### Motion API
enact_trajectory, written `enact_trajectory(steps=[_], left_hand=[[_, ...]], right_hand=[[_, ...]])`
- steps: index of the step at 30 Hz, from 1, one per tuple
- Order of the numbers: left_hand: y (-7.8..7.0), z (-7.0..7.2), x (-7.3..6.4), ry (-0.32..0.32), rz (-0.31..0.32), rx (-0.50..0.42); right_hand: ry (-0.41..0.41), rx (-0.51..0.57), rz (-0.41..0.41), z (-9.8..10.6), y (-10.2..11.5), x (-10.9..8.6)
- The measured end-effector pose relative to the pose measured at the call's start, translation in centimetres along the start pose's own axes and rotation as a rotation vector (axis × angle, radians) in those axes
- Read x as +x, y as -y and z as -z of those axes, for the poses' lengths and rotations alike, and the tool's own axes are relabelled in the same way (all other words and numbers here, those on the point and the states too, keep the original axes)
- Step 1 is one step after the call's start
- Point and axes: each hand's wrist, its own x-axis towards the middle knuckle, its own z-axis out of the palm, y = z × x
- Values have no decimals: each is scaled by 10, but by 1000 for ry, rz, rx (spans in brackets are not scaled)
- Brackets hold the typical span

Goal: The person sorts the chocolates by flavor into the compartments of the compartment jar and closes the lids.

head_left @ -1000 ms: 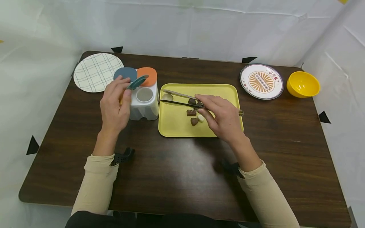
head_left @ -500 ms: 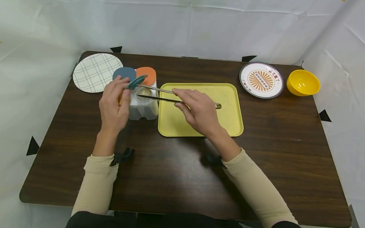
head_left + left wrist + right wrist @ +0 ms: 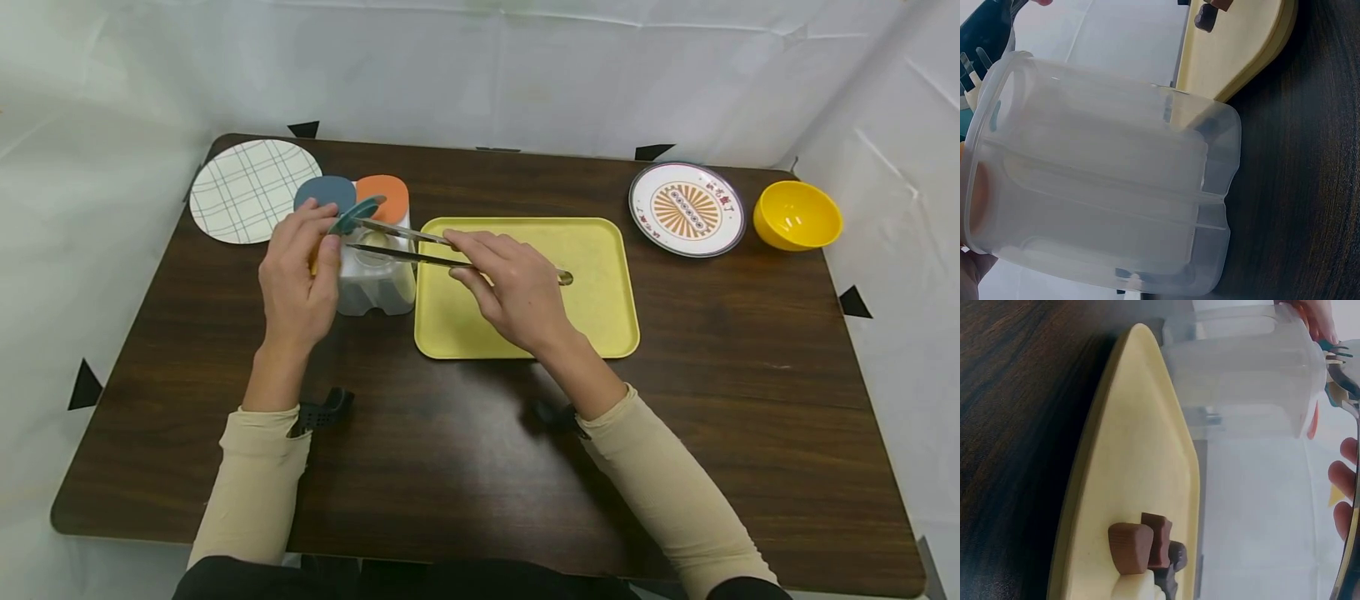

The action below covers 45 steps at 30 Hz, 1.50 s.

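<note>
My left hand point(image 3: 296, 279) pinches the raised teal lid point(image 3: 354, 217) of a clear plastic storage box point(image 3: 378, 292). Blue point(image 3: 324, 193) and orange point(image 3: 386, 193) lids cover the compartments behind. With my right hand point(image 3: 517, 287) I grip metal tongs point(image 3: 420, 259), whose tips stand at the uncovered compartment below the teal lid. Something cream-coloured shows by the tips; whether they hold it is unclear. Under the right hand, the yellow tray point(image 3: 442, 337) bears several chocolates, hidden in the head view. The right wrist view shows a brown chocolate point(image 3: 1130, 547) there beside white and darker pieces.
At the back left lies a round white board with a grid pattern point(image 3: 251, 192). A patterned white plate point(image 3: 686, 208) and a yellow bowl point(image 3: 797, 215) stand at the back right of the dark wooden table point(image 3: 450, 467).
My right hand has carried the tongs left, from over the tray to the opened compartment; a pale round piece moved with their tips. The left hand keeps the teal lid raised.
</note>
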Motion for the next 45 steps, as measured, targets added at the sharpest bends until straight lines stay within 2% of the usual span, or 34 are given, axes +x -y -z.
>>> enact_trajectory(steps=[19,27,30,34,40,45], left_hand=[[1,0,0,-11,-17,-9],[1,0,0,-6,-4,-4],[1,0,1,-2,-2,-5],[0,0,1,2,0,-9],[-1,0,2,10,17,-13],[-1,0,1,13,32,-16]], right_hand=[[55,2,-35,4,1,1],[64,16,-52,9,-1,-4],[66,35,-100,14,-4,-10],[92,45,-218,25,-10,-22],[139,-4,-371,47,-21,-46],[211,-52,-474,61,-34,-69]])
